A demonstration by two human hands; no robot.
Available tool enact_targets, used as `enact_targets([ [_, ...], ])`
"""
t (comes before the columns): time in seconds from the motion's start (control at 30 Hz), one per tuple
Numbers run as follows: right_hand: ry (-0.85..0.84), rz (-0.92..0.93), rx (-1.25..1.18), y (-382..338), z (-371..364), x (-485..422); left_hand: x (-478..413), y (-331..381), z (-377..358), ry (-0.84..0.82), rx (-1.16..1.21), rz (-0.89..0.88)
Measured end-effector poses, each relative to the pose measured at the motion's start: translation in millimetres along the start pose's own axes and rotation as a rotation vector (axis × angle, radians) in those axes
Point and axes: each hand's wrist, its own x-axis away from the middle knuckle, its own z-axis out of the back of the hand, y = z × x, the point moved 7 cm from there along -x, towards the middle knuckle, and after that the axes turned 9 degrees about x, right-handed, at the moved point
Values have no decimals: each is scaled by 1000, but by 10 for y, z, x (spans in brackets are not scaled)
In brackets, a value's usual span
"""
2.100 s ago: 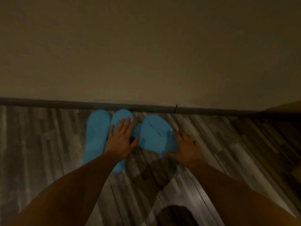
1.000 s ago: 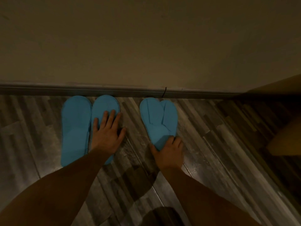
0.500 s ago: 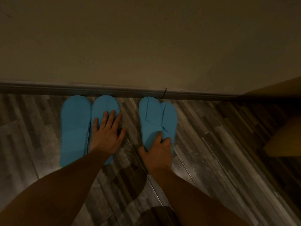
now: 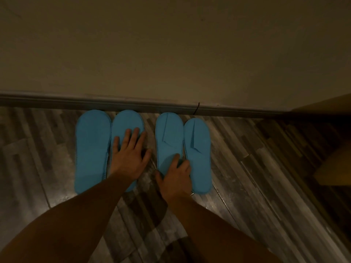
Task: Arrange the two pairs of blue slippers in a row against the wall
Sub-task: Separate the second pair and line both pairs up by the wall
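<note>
Several blue slippers lie side by side on the wooden floor, toes at the baseboard (image 4: 133, 103). The leftmost slipper (image 4: 93, 149) lies free. My left hand (image 4: 130, 154) rests flat, fingers spread, on the second slipper (image 4: 127, 122). A narrow gap separates this pair from the right pair. My right hand (image 4: 175, 177) presses on the heel of the third slipper (image 4: 168, 137), fingers bent. The fourth slipper (image 4: 198, 149) lies just right of it, set slightly further from the wall.
A beige wall (image 4: 171, 44) rises behind the baseboard, with a thin dark wire (image 4: 196, 111) hanging at it. A wooden furniture edge (image 4: 334, 168) stands at the right. Dark striped floorboards (image 4: 266, 168) extend to both sides.
The right pair, overlapped before, now lies separated side by side. My right hand slid onto the third slipper's heel. My left hand stayed on the second slipper.
</note>
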Motion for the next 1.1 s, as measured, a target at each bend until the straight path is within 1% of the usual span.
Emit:
enact_targets([
  [0.07, 13, 29, 41, 3, 15, 5, 0, -5, -2, 2, 2, -2],
  [0.2, 118, 98, 38, 201, 201, -15, 8, 2, 11, -11, 43, -5],
  [0.27, 138, 85, 31, 445, 290, -66, 29, 7, 65, 26, 87, -3],
  [0.33, 145, 37, 28, 730, 349, -120, 70, 43, 142, 104, 122, -16],
  [0.4, 92, 5, 0, 945, 324, -189, 118, 167, 160, 150, 146, -60],
  [0.47, 33, -8, -12, 1054, 263, -240, 153, 387, 75, 104, 158, -129],
  [0.6, -11, -36, -78, 1094, 159, -261, 199, 817, -215, -20, 126, -243],
  [0.7, 3, -49, -66, 1086, 129, -237, 239, 914, -418, -93, 51, -247],
  [0.77, 11, -21, -28, 1056, 113, -227, 275, 900, -521, -130, 21, -245],
  [0.87, 26, -6, -9, 1024, 87, -236, 303, 876, -577, -135, -9, -245],
  [1.1, 51, -90, -31, 992, 123, -312, 301, 880, -577, -119, -14, -243],
])
